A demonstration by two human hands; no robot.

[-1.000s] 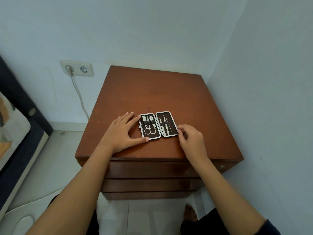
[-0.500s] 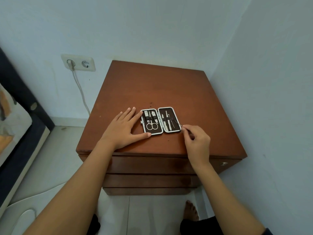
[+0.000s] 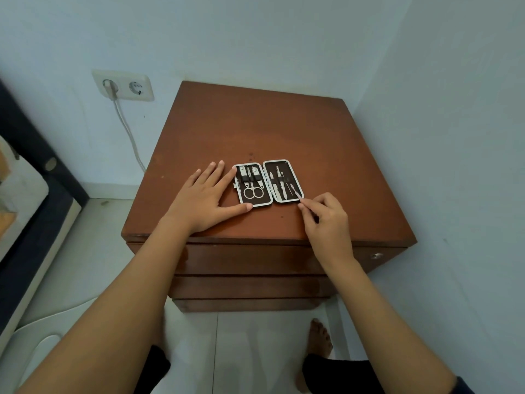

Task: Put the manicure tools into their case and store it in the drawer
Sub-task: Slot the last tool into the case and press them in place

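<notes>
A small manicure case [image 3: 268, 202] lies open flat on the brown drawer cabinet [image 3: 284, 129], dark lining, pale rim. Its left half holds scissors [image 3: 252, 192] and clippers; its right half holds several slim metal tools. My left hand [image 3: 206, 199] rests flat on the cabinet top, with forefinger and thumb against the case's left side. My right hand [image 3: 326, 216] pinches the near end of a thin metal tool [image 3: 294, 191] that lies slanted in the right half, at the case's near right corner.
The cabinet's closed drawers [image 3: 250, 258] face me below the top, with a round metal fitting [image 3: 377, 256] on the right side. A wall socket with a white cable [image 3: 123, 85] is at the left. A wall stands close on the right. A bare foot [image 3: 319, 338] stands on the floor tiles.
The view shifted slightly. My right hand went from resting by the case's right edge to pinching a thin tool at its near right corner. My left hand stayed put.
</notes>
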